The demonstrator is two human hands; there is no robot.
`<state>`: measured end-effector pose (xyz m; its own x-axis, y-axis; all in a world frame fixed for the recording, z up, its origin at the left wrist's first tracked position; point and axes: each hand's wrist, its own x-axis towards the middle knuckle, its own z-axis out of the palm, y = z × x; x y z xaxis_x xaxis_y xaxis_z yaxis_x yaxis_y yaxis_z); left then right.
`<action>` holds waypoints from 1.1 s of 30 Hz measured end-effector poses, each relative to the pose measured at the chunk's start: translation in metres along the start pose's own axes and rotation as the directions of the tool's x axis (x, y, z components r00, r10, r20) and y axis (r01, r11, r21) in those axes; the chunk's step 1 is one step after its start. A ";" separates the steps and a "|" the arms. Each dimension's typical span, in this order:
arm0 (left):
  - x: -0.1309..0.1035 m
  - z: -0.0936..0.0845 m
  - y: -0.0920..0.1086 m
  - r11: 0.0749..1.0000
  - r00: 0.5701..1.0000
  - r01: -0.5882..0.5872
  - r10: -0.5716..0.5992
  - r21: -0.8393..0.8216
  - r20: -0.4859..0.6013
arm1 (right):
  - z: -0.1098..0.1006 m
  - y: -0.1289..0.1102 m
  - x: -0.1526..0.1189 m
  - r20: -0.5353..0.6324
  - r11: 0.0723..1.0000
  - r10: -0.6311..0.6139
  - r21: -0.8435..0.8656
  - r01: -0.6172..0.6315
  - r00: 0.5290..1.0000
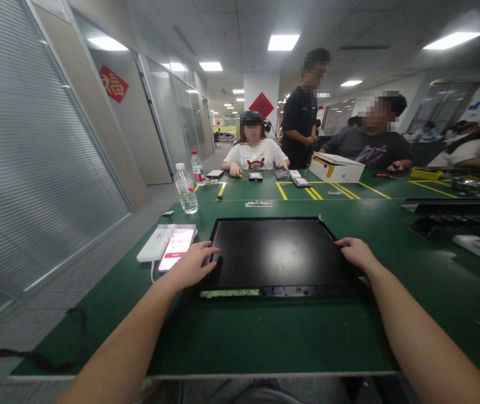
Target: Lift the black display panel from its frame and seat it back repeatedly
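Note:
A black, flat monitor panel (273, 252) with a raised rim lies in front of me over the green table. Along its near edge runs a strip of green circuit board (230, 293). My left hand (193, 262) is at the panel's left edge, thumb and a finger over the rim; the other fingers are partly hidden. At the right edge, my right hand (358, 255) is closed on the rim, with its lower fingers out of sight beneath the panel.
A lit phone (176, 248) rests against a white box-like device (151, 247) on the left. Behind stand a clear water bottle (186, 189) and a red-capped bottle (197, 167). Dark bars (458, 224) lie right. Across the table (265, 342) are people and an open white box (336, 168).

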<state>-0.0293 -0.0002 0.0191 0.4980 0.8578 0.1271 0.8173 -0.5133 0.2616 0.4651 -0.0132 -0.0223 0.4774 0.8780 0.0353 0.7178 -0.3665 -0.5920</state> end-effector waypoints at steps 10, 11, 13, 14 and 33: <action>0.005 0.010 0.000 1.000 1.000 -0.002 0.002 0.027 -0.022 | -0.002 -0.001 0.000 0.035 1.000 0.012 -0.001 -0.012 0.999; 0.005 0.010 0.000 1.000 1.000 0.002 -0.002 0.031 -0.019 | -0.002 -0.001 0.000 0.033 1.000 0.012 -0.005 -0.012 0.999; 0.006 0.010 0.001 0.999 1.000 0.005 -0.005 0.033 -0.018 | -0.001 -0.001 0.000 0.035 1.000 0.018 -0.014 -0.018 0.999; 0.006 0.010 0.001 0.999 1.000 0.004 -0.004 0.032 -0.024 | -0.001 -0.001 0.000 0.038 1.000 0.022 -0.016 -0.021 0.999; 0.009 0.013 0.002 0.994 0.997 -0.004 -0.005 -0.110 -0.081 | -0.001 0.001 0.003 0.035 0.999 0.017 -0.036 -0.015 0.999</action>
<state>-0.0197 0.0058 0.0087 0.4689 0.8596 0.2030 0.7786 -0.5108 0.3645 0.4678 -0.0111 -0.0217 0.4713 0.8820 -0.0027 0.7280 -0.3908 -0.5633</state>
